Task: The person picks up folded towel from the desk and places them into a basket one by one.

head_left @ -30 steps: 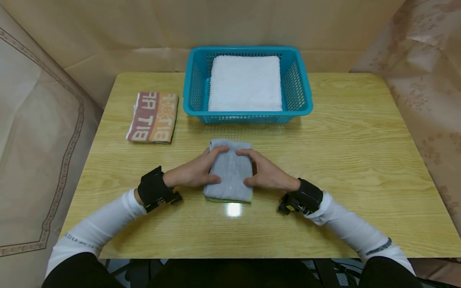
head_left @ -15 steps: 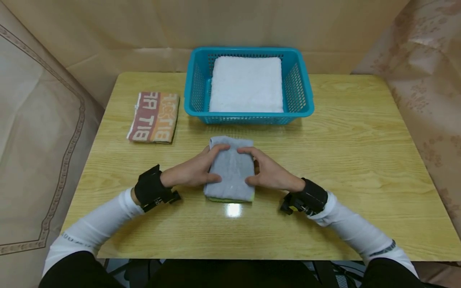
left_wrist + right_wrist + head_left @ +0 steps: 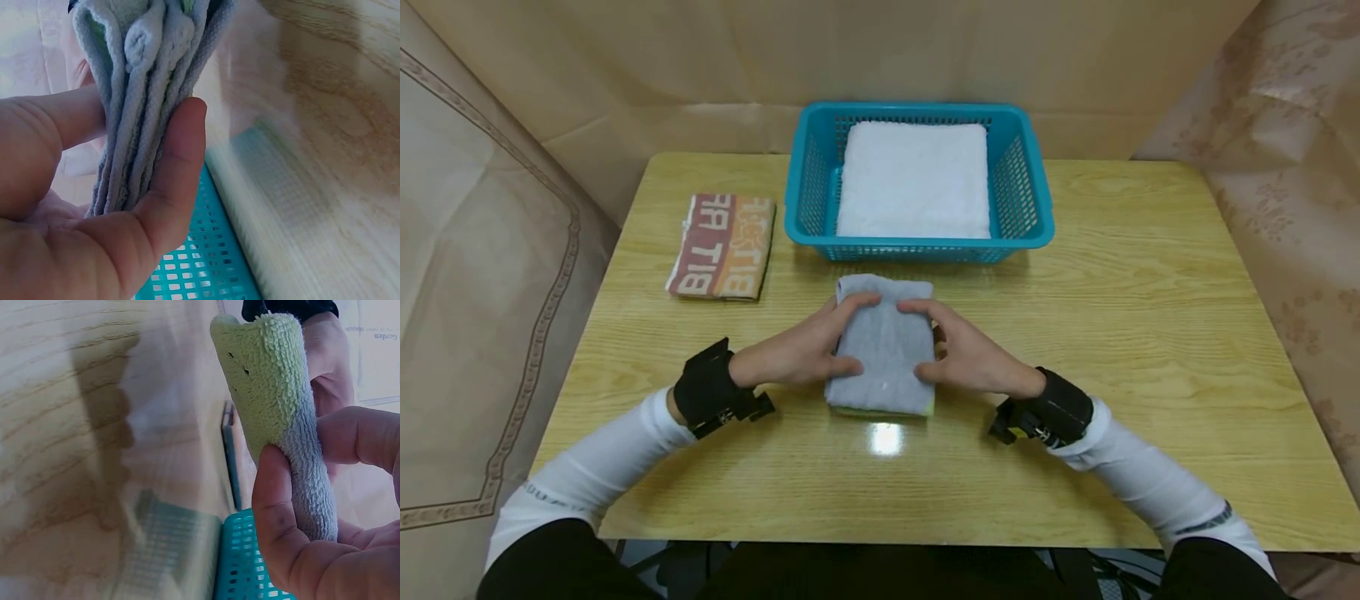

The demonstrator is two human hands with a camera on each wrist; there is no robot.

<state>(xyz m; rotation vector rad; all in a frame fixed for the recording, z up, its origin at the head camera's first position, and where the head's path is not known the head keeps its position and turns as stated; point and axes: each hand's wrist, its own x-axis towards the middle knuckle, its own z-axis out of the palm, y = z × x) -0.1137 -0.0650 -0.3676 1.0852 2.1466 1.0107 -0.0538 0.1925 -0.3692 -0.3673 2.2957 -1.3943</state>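
A folded grey towel (image 3: 889, 346) with a green underside is held between both hands in the middle of the head view. My left hand (image 3: 801, 346) grips its left side, thumb on top and fingers bent round the edge. The folded layers (image 3: 140, 94) show between thumb and fingers in the left wrist view. On the opposite side, my right hand (image 3: 973, 354) pinches the towel's right edge. The right wrist view shows that edge as a thick fold, part green (image 3: 275, 369) and part grey. The wrist views show the towel raised off the table.
Behind the towel stands a blue-green perforated basket (image 3: 917, 250) with a folded white towel (image 3: 913, 179) in it. To the left lies a folded red-and-orange patterned towel (image 3: 721, 247). Everything rests on a wood-grain table (image 3: 1150, 333).
Both hands have shifted the grey towel slightly away from the body, toward the basket, and it appears a little larger. The basket and patterned towel stay put.
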